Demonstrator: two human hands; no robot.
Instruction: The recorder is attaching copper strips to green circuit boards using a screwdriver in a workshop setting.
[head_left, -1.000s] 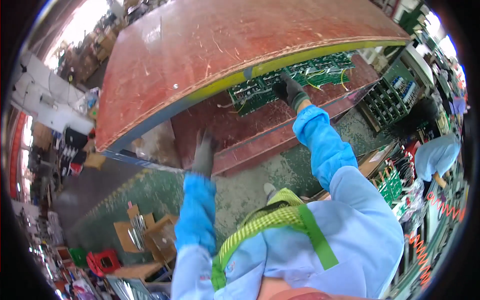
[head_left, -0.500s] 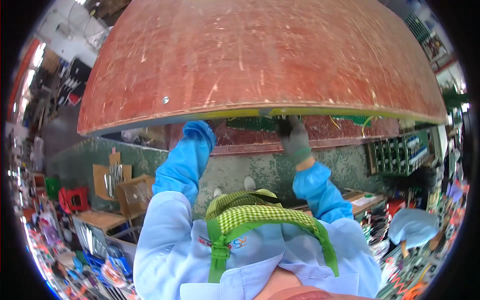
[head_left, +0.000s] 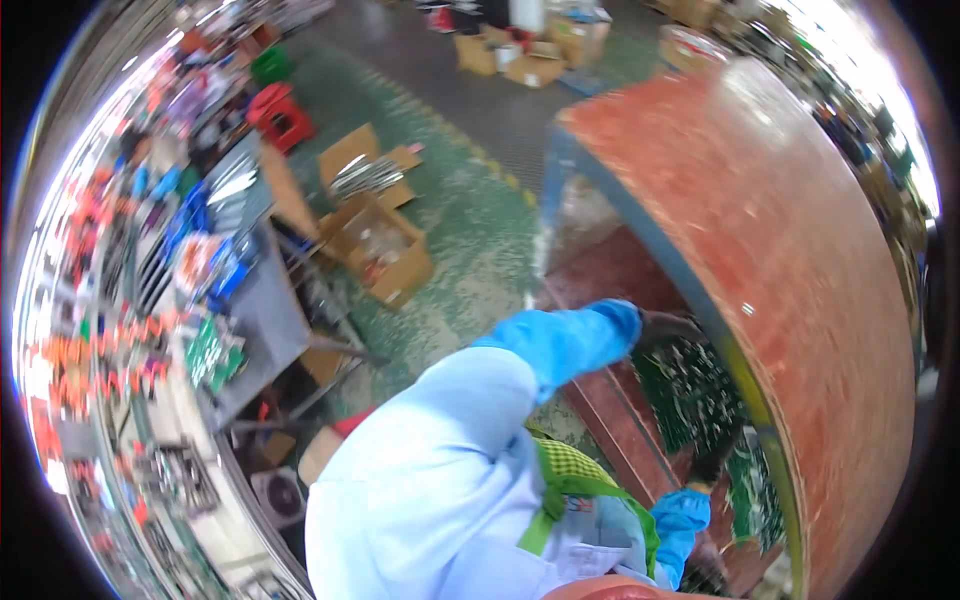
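Both my hands reach in under the worn red tabletop (head_left: 790,260). My left hand (head_left: 668,325), in a dark glove, is at the far edge of a green circuit board (head_left: 685,395) that bears many small parts. My right hand (head_left: 712,460), also gloved, is at the same board's near end, beside another green board (head_left: 755,490). Both boards are over the red lower shelf (head_left: 620,410). The fingers of both hands are blurred and partly hidden, so their grip does not show.
To the left, open cardboard boxes (head_left: 380,250) sit on the green floor, one with metal pieces. Beyond them are a red stool (head_left: 280,118) and a grey table (head_left: 262,315) with bags on it. The tabletop's front edge (head_left: 735,350) overhangs my hands.
My view has swung left, so the table now stands at the right and more of the left floor shows. Both hands remain under the tabletop, beside the green boards.
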